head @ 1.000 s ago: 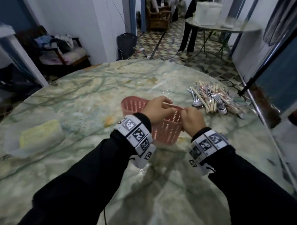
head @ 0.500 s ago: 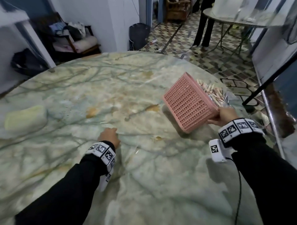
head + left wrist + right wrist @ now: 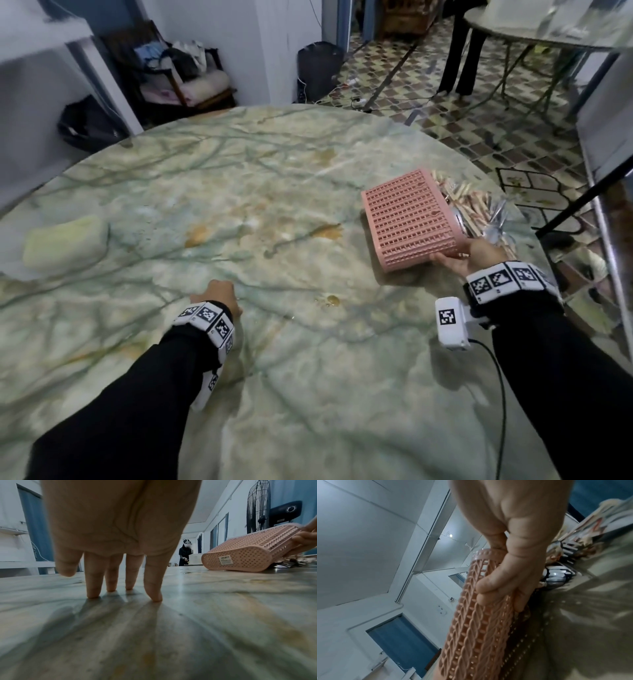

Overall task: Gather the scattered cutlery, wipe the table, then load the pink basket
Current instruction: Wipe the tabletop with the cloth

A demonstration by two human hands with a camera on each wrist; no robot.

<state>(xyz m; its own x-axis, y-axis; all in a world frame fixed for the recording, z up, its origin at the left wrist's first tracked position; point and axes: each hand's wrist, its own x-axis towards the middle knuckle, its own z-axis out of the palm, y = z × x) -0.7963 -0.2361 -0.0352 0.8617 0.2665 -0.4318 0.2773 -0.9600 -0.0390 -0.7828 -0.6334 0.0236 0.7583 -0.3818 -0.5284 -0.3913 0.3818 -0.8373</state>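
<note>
Right hand (image 3: 471, 255) grips the rim of the pink basket (image 3: 409, 219), tipped on its side, base edge resting on the bench (image 3: 274, 178). Cutlery pile (image 3: 479, 210) lies just behind the basket. Yellow sponge (image 3: 65, 241) sits well left of the basket. Left hand (image 3: 118, 534), fingers straight, fingertips (image 3: 93, 595) touching the bench, holds nothing.

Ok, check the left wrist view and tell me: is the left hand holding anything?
No. The left hand holds nothing; its fingertips just touch the bare table.

Black long sleeves (image 3: 113, 421) end in white wristbands (image 3: 507, 281) printed with black square-code markers, a black cable (image 3: 500, 394) trailing from the right.
</note>
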